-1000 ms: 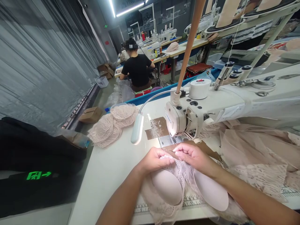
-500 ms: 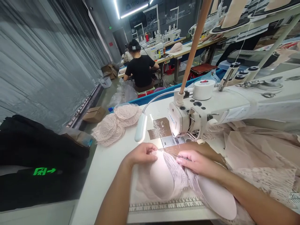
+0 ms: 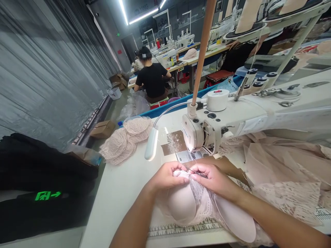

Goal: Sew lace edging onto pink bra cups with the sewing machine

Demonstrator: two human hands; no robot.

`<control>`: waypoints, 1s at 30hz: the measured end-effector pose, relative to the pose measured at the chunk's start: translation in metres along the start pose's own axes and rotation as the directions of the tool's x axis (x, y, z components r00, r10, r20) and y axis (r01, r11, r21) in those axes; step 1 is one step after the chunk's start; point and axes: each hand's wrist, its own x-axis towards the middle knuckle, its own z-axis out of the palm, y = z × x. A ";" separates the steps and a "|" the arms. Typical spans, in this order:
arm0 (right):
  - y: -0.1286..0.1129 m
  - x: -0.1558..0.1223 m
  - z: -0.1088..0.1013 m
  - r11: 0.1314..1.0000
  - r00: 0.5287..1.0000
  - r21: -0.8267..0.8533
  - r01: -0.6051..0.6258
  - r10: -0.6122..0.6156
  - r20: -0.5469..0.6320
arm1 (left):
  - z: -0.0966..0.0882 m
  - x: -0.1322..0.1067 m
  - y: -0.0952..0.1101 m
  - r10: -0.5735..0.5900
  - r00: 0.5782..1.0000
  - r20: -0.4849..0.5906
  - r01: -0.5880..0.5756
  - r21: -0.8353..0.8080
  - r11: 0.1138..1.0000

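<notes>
While the left hand (image 3: 172,177) pinches the top edge of the pink bra (image 3: 182,203), thumb and fingers nearly closed, the right hand (image 3: 209,177) curls around a small dark tool (image 3: 201,174) just beside it. The bra is on the bench (image 3: 121,196), near the sewing machine (image 3: 193,132), partly over a ruler strip (image 3: 181,231).

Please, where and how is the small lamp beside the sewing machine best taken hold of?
Probably pinch the lower half of the lamp head from the left: it is long and slim, tabletop shows on that side, and the sewing machine and left hand are to its right. Its thin neck looks flexible.
</notes>
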 end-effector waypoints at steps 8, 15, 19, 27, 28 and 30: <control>0.003 -0.001 -0.007 0.995 0.999 0.105 0.003 0.002 -0.048 | 0.004 0.002 0.000 -0.031 0.999 0.020 0.032 -0.084 0.996; 0.003 -0.001 -0.016 0.999 0.999 0.019 0.028 -0.028 -0.026 | 0.006 0.002 0.000 -0.073 0.991 -0.109 0.062 -0.098 0.993; 0.001 -0.001 -0.011 0.999 1.000 0.038 -0.024 0.024 0.002 | 0.008 0.002 0.000 -0.051 0.995 -0.089 0.038 -0.143 0.989; -0.004 0.001 -0.007 0.999 0.999 0.037 -0.006 0.005 0.037 | 0.011 0.004 -0.003 -0.035 0.998 -0.044 0.026 -0.177 0.984; -0.004 0.001 -0.007 1.000 0.999 0.027 -0.001 0.000 0.033 | 0.011 0.004 -0.003 -0.033 0.999 -0.041 0.025 -0.180 0.983; -0.005 0.001 -0.007 1.000 1.000 0.002 0.006 -0.007 0.021 | 0.012 0.004 -0.005 -0.041 0.998 -0.039 0.032 -0.191 0.981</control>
